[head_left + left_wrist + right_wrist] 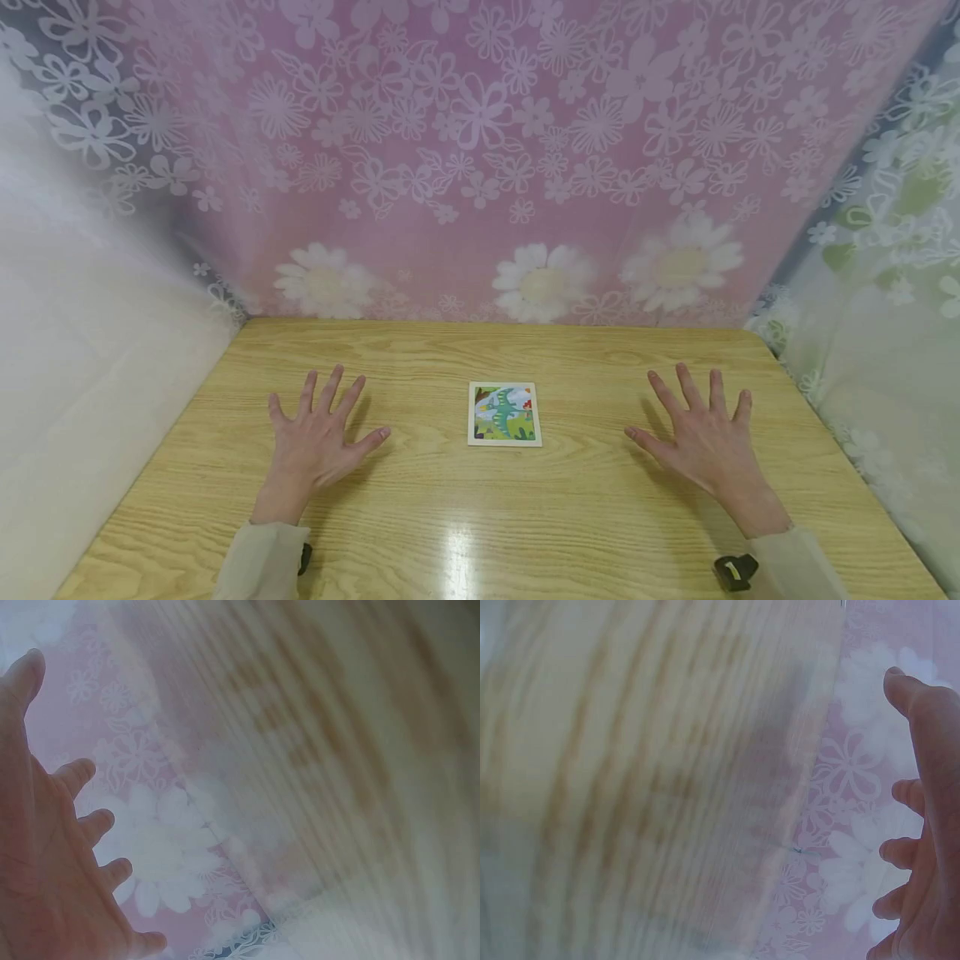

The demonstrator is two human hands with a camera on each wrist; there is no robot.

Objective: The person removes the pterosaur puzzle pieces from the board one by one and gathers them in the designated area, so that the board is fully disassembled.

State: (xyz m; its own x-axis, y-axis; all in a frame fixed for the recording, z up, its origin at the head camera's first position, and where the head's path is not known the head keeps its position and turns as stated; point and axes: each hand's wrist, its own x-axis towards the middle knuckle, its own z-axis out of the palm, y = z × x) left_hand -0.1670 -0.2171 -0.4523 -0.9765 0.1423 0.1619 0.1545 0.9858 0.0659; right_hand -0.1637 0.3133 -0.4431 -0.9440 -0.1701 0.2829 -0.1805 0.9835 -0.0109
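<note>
Between the two hands, a small picture puzzle (505,414) in a pale frame lies flat on the wooden table (465,492). Its picture has a teal winged dinosaur, turned sideways, on a green and light blue ground. To the left of it, the left hand (318,446) is spread palm down over the table, thumb pointing toward the puzzle. On the other side the right hand (705,446) is spread the same way, fingers apart. Both hands hold nothing and stand apart from the puzzle. Each wrist view shows its own hand with fingers extended.
A pink curtain (465,167) with white flowers hangs along the table's far edge. Pale sheets flank the left side (97,333) and the right side (885,375). A dark strap piece (735,572) sits at the right wrist. Light glares off the front of the table.
</note>
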